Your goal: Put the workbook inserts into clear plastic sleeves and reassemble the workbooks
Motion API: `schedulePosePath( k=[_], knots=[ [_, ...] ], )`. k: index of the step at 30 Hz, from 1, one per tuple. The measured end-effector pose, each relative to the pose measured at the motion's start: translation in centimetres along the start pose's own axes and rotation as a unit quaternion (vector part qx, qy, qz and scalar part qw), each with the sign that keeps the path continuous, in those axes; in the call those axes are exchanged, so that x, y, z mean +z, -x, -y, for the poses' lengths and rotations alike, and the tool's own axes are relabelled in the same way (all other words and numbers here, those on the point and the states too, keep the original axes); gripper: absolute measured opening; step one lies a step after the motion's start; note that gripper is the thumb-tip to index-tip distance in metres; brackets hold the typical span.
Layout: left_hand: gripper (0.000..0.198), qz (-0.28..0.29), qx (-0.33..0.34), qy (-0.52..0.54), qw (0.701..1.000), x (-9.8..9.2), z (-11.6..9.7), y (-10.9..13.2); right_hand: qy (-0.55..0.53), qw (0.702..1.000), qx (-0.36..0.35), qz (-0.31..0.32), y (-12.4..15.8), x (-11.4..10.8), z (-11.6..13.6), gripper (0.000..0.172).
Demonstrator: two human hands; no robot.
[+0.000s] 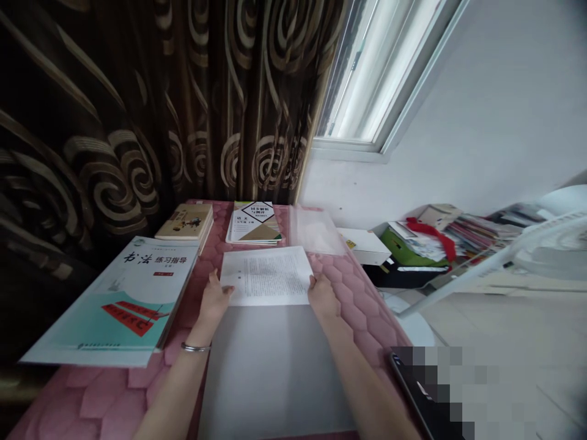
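Note:
A white printed paper [268,278], covered in small lines of text, is held level by both my hands; I cannot tell whether it is one sheet or a thin booklet. My left hand [214,300] pinches its left edge, thumb on top, and a silver bracelet [196,347] circles that wrist. At the opposite edge my right hand [323,296] grips with its thumb, the other fingers partly hidden underneath. Below the paper, between my forearms, lies a smooth grey-white sheet [275,373]. Just beyond the paper's far right corner rests a translucent plastic sheet or sleeve [316,230].
On the pink quilted tabletop cover [362,299], a teal-and-white workbook [123,293] lies left, with a tan book [186,221] behind it. A white-and-gold booklet [254,223] lies at the back. A dark device [424,397] is at lower right; a white fan [495,263] stands beyond.

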State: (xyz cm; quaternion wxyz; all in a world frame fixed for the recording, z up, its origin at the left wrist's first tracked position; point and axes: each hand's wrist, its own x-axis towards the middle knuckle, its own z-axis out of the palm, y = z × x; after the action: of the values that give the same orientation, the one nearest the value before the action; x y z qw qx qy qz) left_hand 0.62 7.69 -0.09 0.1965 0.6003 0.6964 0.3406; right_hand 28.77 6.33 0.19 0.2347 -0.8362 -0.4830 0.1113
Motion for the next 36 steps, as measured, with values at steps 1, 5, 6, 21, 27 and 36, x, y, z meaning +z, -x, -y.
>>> schedulePosePath(
  k=[1,5,6,21,27,36],
  knots=[
    [0.056,-0.008,0.010,-0.048,0.999,0.3,-0.3,0.1,0.007,1.000,0.003,0.002,0.1,0.0,0.1,0.037],
    [0.047,-0.008,0.003,-0.199,0.980,1.1,-1.5,0.5,0.029,1.000,0.006,0.008,0.0,0.2,0.2,0.038],
    [0.046,-0.012,-0.003,-0.227,0.974,1.2,-1.8,0.7,0.033,0.999,0.005,0.009,0.0,0.2,0.2,0.038],
    [0.055,0.151,0.202,-0.228,0.940,5.4,-4.4,5.9,0.062,0.998,-0.008,-0.003,0.2,-0.5,0.9,0.042],
    [0.059,0.186,0.166,-0.264,0.932,5.2,-5.1,5.5,0.065,0.957,-0.279,0.035,6.1,1.2,3.3,0.055],
    [0.059,0.134,0.129,-0.287,0.940,4.0,-2.9,4.6,0.144,0.935,-0.288,0.151,8.2,1.5,-0.1,0.067]
  ],
)
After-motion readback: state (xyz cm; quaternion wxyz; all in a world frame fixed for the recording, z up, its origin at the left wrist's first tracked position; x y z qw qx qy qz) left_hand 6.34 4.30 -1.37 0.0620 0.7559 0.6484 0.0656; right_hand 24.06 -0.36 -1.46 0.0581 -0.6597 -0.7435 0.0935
